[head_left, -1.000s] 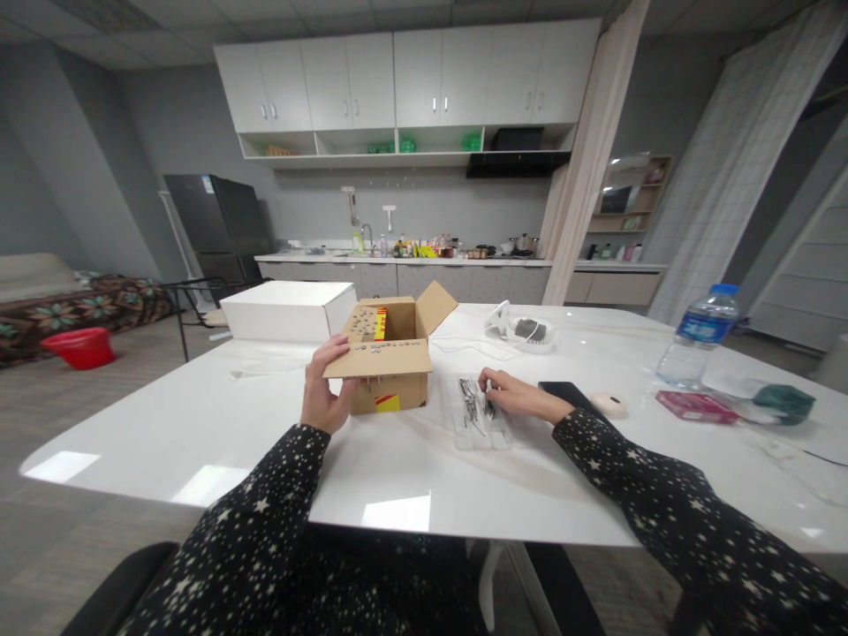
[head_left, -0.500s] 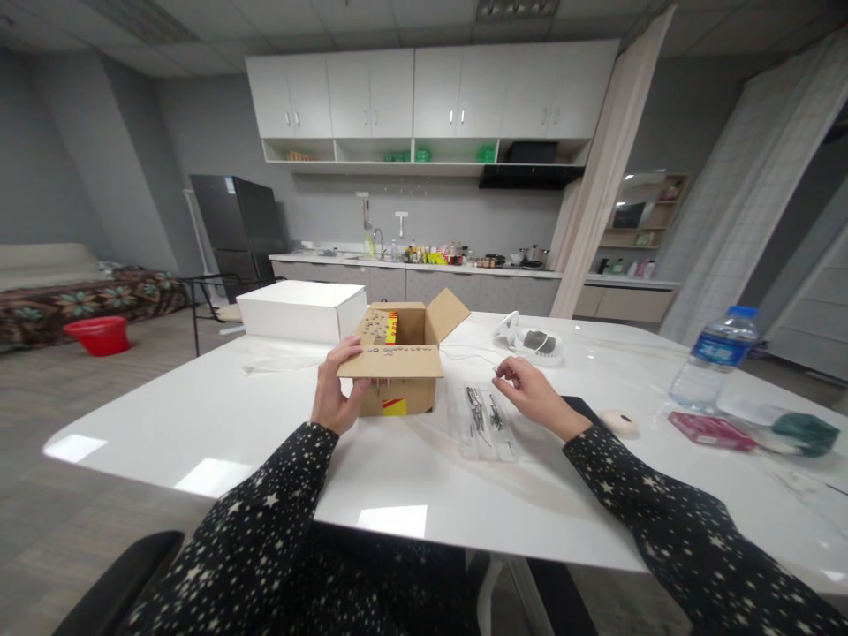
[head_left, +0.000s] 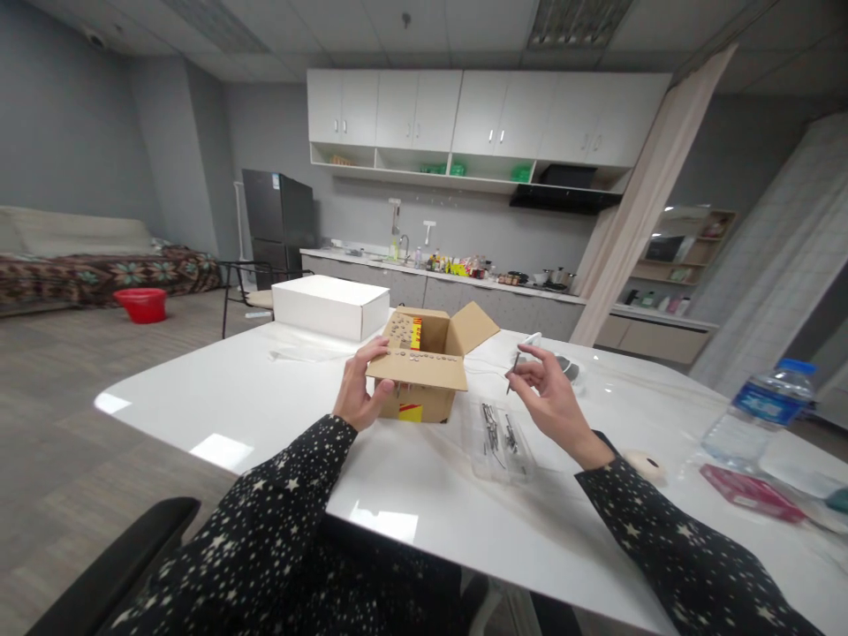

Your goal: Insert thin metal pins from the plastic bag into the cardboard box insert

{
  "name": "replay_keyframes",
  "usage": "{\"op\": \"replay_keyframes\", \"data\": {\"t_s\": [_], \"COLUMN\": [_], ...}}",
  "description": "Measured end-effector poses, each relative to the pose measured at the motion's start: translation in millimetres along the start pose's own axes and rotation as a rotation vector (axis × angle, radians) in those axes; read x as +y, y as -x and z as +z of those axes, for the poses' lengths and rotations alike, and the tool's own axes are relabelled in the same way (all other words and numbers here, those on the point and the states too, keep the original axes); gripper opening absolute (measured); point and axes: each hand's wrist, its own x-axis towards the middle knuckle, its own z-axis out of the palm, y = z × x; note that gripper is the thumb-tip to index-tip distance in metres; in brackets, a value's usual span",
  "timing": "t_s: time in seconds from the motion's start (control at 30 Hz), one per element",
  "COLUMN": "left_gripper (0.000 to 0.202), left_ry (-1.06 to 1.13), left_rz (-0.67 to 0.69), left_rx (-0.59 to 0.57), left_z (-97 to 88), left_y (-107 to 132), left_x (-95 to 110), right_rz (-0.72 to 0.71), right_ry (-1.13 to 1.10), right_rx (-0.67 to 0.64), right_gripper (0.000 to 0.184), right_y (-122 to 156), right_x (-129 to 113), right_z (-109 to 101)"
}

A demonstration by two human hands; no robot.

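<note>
My left hand (head_left: 363,389) is closed on the near flap (head_left: 430,369) of a small open cardboard box (head_left: 434,408), fingers above the flap and thumb below. Round metal heads dot this flap and the left one, and a few shanks poke out beneath the near flap. Between the thumb and fingers of my right hand (head_left: 547,393) is a thin grey metal nail (head_left: 512,373), held near upright, to the right of the box. Below that hand lies a clear plastic tray (head_left: 498,468) with several more nails (head_left: 490,427) in its compartments.
A white box (head_left: 318,309) stands behind and left of the cardboard box. Toward the right of the white table (head_left: 265,397) are a water bottle (head_left: 761,411), a red packet (head_left: 752,493) and a round cream object (head_left: 644,466). A white cable runs behind the cardboard box.
My right hand has risen from just above the tray, and the nail in its fingers now shows plainly. The left hand keeps its hold on the flap. The view has shifted left.
</note>
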Motion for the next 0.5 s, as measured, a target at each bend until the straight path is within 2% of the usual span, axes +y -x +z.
{"op": "replay_keyframes", "data": {"t_s": [0.27, 0.5], "left_gripper": [0.046, 0.044], "left_ry": [0.024, 0.039], "left_rz": [-0.003, 0.005], "left_rx": [-0.003, -0.009], "left_z": [1.1, 1.9], "left_y": [0.2, -2.9], "left_x": [1.0, 2.0], "right_rz": [-0.078, -0.178], "right_ry": [-0.161, -0.210], "right_rx": [-0.040, -0.104], "right_gripper": [0.044, 0.038], "right_y": [-41.0, -70.3], "right_x": [-55.7, -88.8], "right_z": [17.0, 55.5]}}
